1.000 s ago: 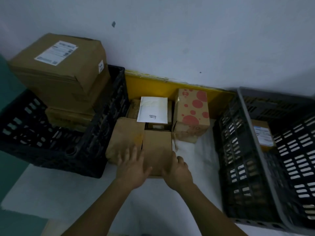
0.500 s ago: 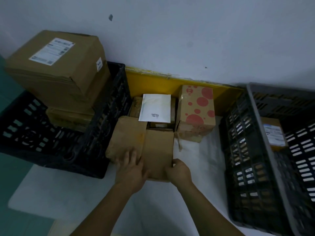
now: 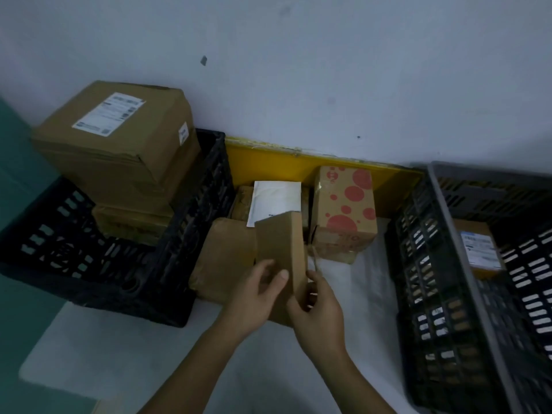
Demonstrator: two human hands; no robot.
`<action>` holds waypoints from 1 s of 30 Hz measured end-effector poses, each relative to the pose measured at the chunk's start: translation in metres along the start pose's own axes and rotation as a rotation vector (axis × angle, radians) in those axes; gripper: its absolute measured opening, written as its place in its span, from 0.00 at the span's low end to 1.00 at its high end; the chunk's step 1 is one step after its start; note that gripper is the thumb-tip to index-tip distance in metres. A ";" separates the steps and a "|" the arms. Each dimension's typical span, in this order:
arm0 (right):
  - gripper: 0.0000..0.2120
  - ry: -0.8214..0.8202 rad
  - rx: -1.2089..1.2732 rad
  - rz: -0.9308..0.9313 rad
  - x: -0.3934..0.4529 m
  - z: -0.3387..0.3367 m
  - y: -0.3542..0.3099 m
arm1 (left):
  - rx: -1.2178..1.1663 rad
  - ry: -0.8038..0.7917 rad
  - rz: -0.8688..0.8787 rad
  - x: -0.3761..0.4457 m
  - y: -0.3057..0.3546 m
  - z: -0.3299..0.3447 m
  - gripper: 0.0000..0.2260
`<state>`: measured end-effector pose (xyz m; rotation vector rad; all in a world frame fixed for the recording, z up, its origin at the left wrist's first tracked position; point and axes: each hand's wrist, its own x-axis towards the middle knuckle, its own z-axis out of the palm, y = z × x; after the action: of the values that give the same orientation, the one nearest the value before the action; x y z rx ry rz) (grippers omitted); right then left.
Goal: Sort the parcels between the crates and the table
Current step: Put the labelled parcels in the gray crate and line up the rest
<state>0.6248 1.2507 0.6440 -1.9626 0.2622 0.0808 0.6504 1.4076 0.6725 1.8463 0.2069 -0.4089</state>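
Gripping a flat, plain cardboard parcel [image 3: 280, 249], both hands [image 3: 286, 303] tilt it upright.

Parcels [image 3: 343, 210] on table [image 3: 367, 282] between left crate [image 3: 191, 234] and right crate [image 3: 424, 264], wall [image 3: 328, 70] behind

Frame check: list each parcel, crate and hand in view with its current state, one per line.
Slim box: tilted up, held by both hands.
Left hand: grip on slim box.
Right hand: grip on slim box.
Flat parcel: lying on table.
White mailer: lying atop parcels.
Dotted box: upright, on table.
Left crate: holds stacked boxes.
Right crate: holds a labelled parcel.
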 end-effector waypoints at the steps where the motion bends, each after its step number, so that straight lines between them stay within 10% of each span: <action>1: 0.22 0.000 0.003 -0.070 -0.008 0.001 -0.007 | -0.106 -0.016 -0.011 -0.002 0.010 0.002 0.21; 10: 0.20 0.078 -0.127 -0.446 -0.031 -0.013 -0.026 | -0.559 0.154 -0.114 -0.005 0.033 0.000 0.16; 19: 0.29 0.090 0.306 -0.110 -0.025 -0.039 -0.035 | -0.906 0.074 -0.136 -0.011 0.044 0.002 0.17; 25: 0.24 0.049 0.467 -0.050 -0.014 -0.064 -0.042 | -0.731 0.002 -0.028 -0.016 0.053 -0.005 0.23; 30: 0.22 0.025 0.091 -0.191 0.012 -0.128 -0.065 | 0.008 0.490 0.203 -0.008 0.074 -0.058 0.49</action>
<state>0.6421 1.1561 0.7510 -1.8900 0.0921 -0.0785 0.6783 1.4403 0.7565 1.9285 0.3462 0.1901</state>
